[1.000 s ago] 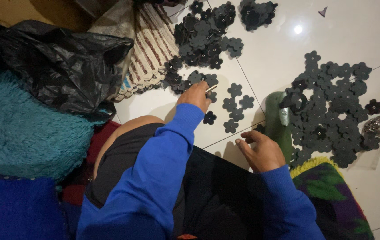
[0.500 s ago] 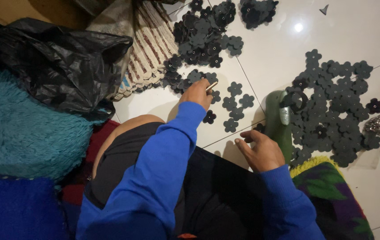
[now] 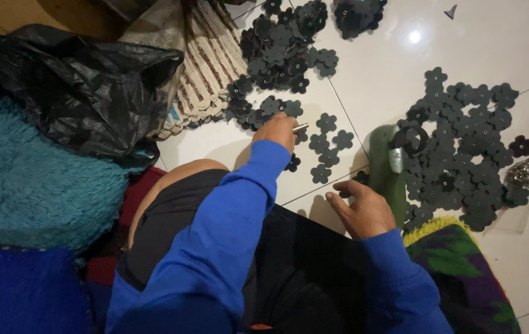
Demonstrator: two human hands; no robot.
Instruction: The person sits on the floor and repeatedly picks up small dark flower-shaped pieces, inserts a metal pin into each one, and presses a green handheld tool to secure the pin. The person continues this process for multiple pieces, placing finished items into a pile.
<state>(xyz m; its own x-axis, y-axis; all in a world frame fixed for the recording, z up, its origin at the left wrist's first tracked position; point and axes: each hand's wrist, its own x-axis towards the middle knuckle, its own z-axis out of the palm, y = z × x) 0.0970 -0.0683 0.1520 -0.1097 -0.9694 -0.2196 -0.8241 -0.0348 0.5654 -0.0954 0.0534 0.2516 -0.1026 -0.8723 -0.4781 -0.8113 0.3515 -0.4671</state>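
While the left hand [image 3: 277, 128] reaches far over the white tiled floor [image 3: 481, 37], its fingers are curled shut around a small metal rod [image 3: 301, 127], whose tip pokes out to the right. It sits at the near edge of the far pile of black flower-shaped cutouts [image 3: 283, 52], with a few loose cutouts [image 3: 328, 148] just right of it. The right hand [image 3: 363, 210] hovers near the lap, fingers loosely spread and half curled, holding nothing, beside a green tool [image 3: 383, 167].

Risks, as judged: the rod could slip from so short a grip and roll on the glossy tile; the blue sleeve [image 3: 239, 210] could drag loose cutouts out of place; overlapping pieces may lift two at once. The right pile [image 3: 462, 148] lies well apart.

Versus half a second ago: left hand has barely shifted, rod tip shows more clearly; right hand has opened slightly.
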